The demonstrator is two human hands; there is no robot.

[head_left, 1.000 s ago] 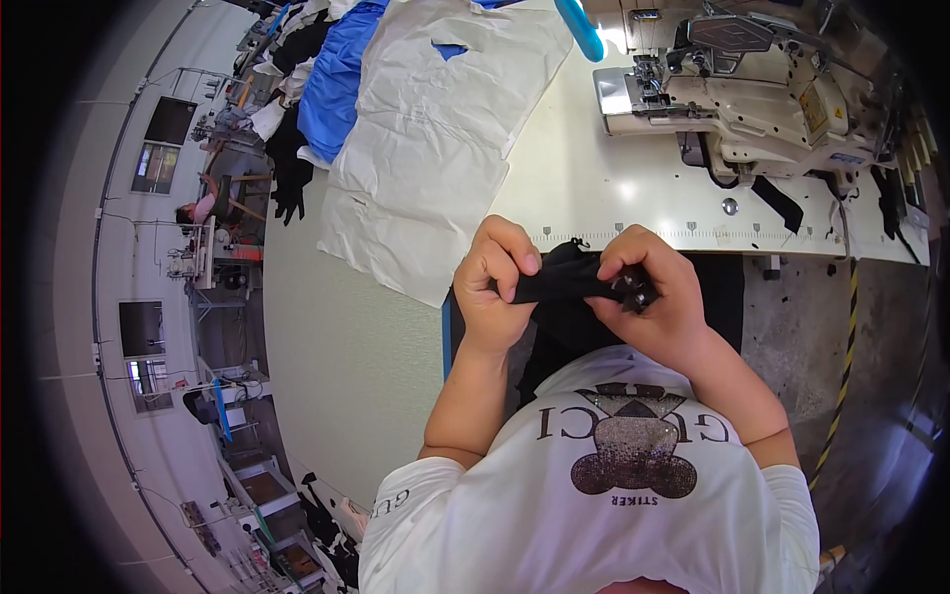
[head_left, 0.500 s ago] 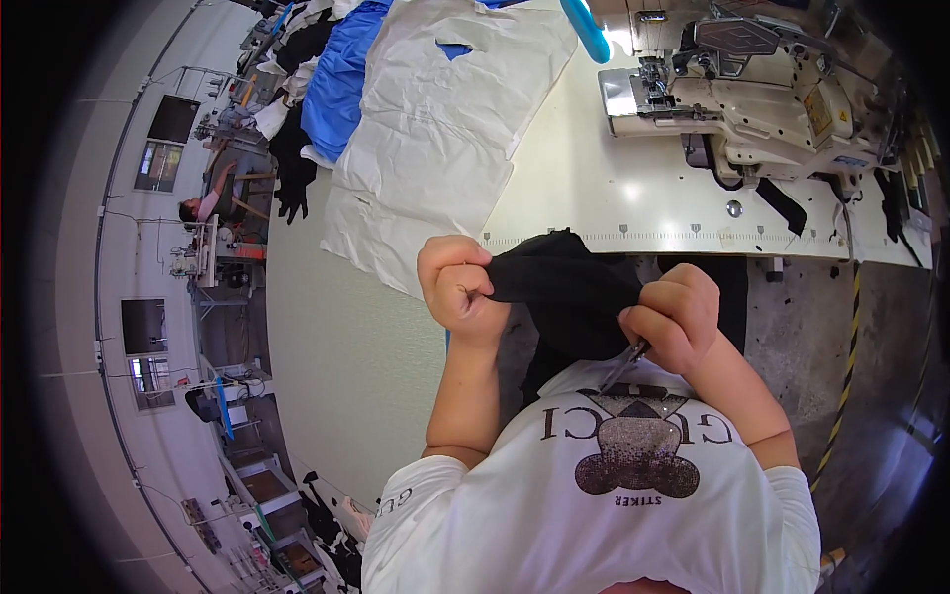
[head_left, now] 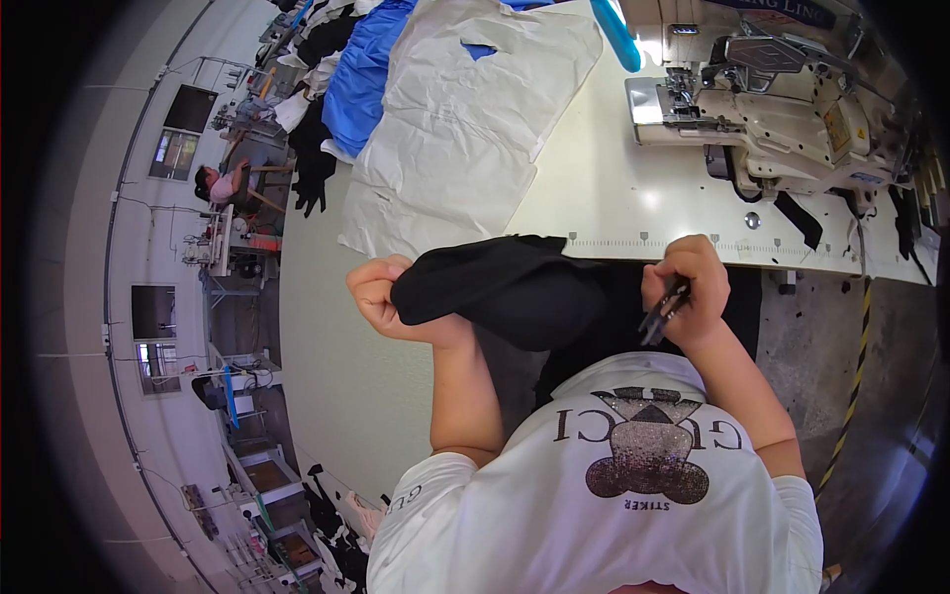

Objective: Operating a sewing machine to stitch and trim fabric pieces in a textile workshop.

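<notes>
A piece of black fabric [head_left: 505, 292] hangs from my left hand [head_left: 396, 302], whose fingers are closed on its left end. The cloth spreads to the right in front of my body, by the table's front edge. My right hand [head_left: 698, 282] is apart from the fabric and curled around a small pair of dark thread snips [head_left: 665, 312]. The blades of the snips point down toward my shirt and are partly blurred.
A pale sewing table [head_left: 579, 188] with a ruler strip along its front edge lies ahead. A sewing machine [head_left: 782, 129] stands at the right. Crumpled white sheet material [head_left: 455, 139] and blue fabric [head_left: 361, 89] lie at the left. Farther left, a person [head_left: 223, 185] sits.
My right hand has let go of the black fabric and moved slightly up and right with the snips. My left hand has shifted left and a little down, carrying the fabric.
</notes>
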